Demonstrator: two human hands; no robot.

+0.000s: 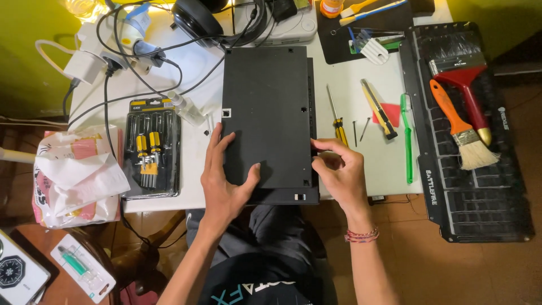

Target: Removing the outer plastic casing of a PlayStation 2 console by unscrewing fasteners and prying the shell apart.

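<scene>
A flat black device case (265, 107) lies on the white table (361, 164), its near edge over the table's front. My left hand (226, 175) rests spread on the case's near left part, thumb on top. My right hand (339, 169) pinches the case's right edge near the front corner. Just right of the case lies a screwdriver (337, 118) with a yellow and black handle.
A pack of yellow-handled screwdrivers (151, 149) lies left of the case. Two loose screws (359, 129), a yellow utility knife (379, 109) and a green toothbrush (407, 135) lie to the right. A black keyboard (480, 164) carries two paintbrushes (458, 116). Cables (141, 51) crowd the far left.
</scene>
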